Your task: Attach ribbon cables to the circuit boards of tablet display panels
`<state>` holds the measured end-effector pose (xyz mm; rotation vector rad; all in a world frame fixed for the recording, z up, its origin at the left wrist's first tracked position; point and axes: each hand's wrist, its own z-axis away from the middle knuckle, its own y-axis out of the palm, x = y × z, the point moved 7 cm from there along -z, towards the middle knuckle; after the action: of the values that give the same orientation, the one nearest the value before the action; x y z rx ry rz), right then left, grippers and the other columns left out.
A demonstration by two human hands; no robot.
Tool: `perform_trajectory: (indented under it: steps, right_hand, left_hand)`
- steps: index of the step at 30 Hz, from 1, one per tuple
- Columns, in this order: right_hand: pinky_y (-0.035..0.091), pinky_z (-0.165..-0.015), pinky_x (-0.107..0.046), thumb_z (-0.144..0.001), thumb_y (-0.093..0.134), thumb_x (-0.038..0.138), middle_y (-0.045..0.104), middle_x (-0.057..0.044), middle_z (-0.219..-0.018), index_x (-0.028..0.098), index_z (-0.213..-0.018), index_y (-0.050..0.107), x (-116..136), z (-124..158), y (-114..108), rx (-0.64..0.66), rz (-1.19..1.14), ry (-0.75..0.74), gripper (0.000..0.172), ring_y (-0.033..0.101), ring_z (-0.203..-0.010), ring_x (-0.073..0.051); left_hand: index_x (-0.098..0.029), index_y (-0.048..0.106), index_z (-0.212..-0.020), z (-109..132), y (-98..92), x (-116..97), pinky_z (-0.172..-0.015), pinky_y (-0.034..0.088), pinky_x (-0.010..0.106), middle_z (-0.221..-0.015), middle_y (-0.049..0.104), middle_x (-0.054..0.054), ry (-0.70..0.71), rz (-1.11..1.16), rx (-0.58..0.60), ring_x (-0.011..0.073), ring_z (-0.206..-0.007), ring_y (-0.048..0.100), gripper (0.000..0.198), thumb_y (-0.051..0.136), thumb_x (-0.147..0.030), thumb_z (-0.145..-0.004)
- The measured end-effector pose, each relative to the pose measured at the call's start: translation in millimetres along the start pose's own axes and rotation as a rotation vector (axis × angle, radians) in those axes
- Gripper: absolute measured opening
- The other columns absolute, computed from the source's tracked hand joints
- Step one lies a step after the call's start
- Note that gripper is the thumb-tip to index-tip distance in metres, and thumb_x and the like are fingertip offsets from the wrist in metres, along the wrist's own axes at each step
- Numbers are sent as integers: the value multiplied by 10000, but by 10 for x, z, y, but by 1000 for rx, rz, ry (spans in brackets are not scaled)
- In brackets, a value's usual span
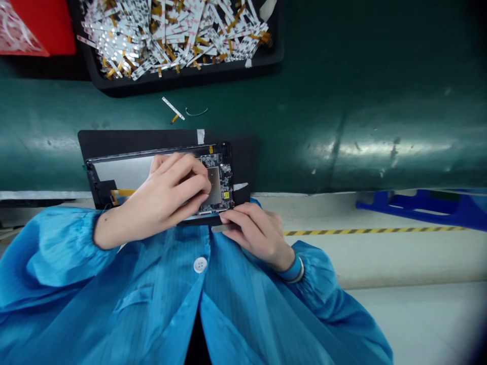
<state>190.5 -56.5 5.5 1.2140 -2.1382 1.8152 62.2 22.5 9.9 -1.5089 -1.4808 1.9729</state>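
Observation:
An opened tablet housing point(122, 172) lies on a black mat point(152, 142), its green circuit board point(220, 177) exposed at the right end. My left hand point(167, 192) lies across the housing, fingers curled next to a silver metal shield point(214, 186) on the board. Whether those fingers pinch anything is hidden. My right hand point(254, 233) grips the housing's lower edge near a flat metal strip point(222, 228). An orange flex ribbon point(124, 192) shows at the housing's left side.
A black tray point(182, 83) heaped with several flex strips stands beyond the mat. A loose strip point(173, 109) and a thin curved wire point(197, 112) lie on the green bench surface point(342, 101). A red box point(38, 25) sits far left; blue plastic point(422, 208) lies right.

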Motion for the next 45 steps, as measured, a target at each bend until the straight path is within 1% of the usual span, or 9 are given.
perform_trajectory:
  steps: [8, 13, 17, 24, 29, 32, 35, 42, 45]
  right_hand:
    - [509, -629, -192, -957, 565, 149, 667, -9, -790, 162, -972, 609, -28, 13, 4, -83, -77, 63, 48, 628, -691, -91]
    - [479, -591, -202, -909, 601, 89, 651, -1, -852, 189, -976, 585, -98, 34, 18, -90, -108, 137, 121, 613, -729, -91]
    - [441, -516, -196, -887, 680, 174, 589, 2, -871, 215, -901, 546, -214, 71, 3, -136, -215, 292, 141, 581, -724, -96]
    - [383, -462, -218, -888, 695, 245, 545, 0, -810, 206, -800, 521, -257, 25, -80, -183, -85, 308, 199, 532, -626, -92]
    - [417, -483, -233, -839, 724, 437, 508, 15, -775, 212, -774, 511, -403, 8, -52, -190, -167, 369, 317, 489, -593, -99]
    - [398, -471, -235, -809, 723, 511, 480, 20, -764, 208, -760, 502, -461, 11, -26, -190, -196, 398, 378, 445, -574, -93]
    - [382, -464, -229, -789, 734, 523, 474, 22, -766, 203, -757, 501, -478, 20, -12, -201, -236, 408, 397, 424, -575, -87]
    - [392, -436, -212, -775, 764, 513, 501, 9, -822, 201, -817, 549, -537, 45, 20, -142, -363, 427, 381, 437, -587, -83]
    - [426, -441, -221, -751, 807, 462, 520, 2, -881, 205, -893, 584, -595, 76, 32, -78, -503, 477, 369, 475, -587, -79]
  left_hand:
    - [-181, 568, -975, 19, 8, -15, -748, 286, 367, -1022, 594, 64, 59, -14, -10, 220, -903, 498, 68, 513, -220, -969]
    - [-255, 617, -1087, 16, 26, -42, -782, 248, 391, -1098, 592, 61, 156, -3, 60, 244, -949, 455, 193, 461, -218, -978]
    - [-311, 644, -1142, 21, 37, -27, -816, 242, 387, -1149, 590, 51, 169, 22, 128, 246, -1012, 448, 289, 414, -218, -995]
    - [-392, 614, -1208, 34, 26, -7, -889, 288, 394, -1184, 609, 9, 198, -29, 123, 228, -1104, 518, 253, 462, -342, -1012]
    - [-297, 526, -1326, 79, 55, -157, -857, 358, 463, -1196, 624, 79, 343, -316, 201, 281, -1071, 552, 349, 352, -230, -1031]
    - [-223, 563, -1245, 96, 46, -166, -838, 415, 470, -1133, 607, 108, 325, -423, 187, 292, -1045, 556, 270, 426, -263, -1016]
    - [-213, 575, -1186, 120, 51, -126, -897, 443, 489, -1093, 573, 89, 287, -391, 196, 305, -1121, 518, 223, 461, -284, -1009]
    - [-223, 500, -1339, 89, 59, -171, -947, 440, 529, -1171, 588, 94, 366, -457, 253, 281, -1095, 545, 336, 387, -223, -1023]
    - [-331, 482, -1384, 52, -127, -195, -970, 432, 484, -1221, 620, 37, 362, -219, 235, 259, -1118, 546, 376, 390, -239, -1031]
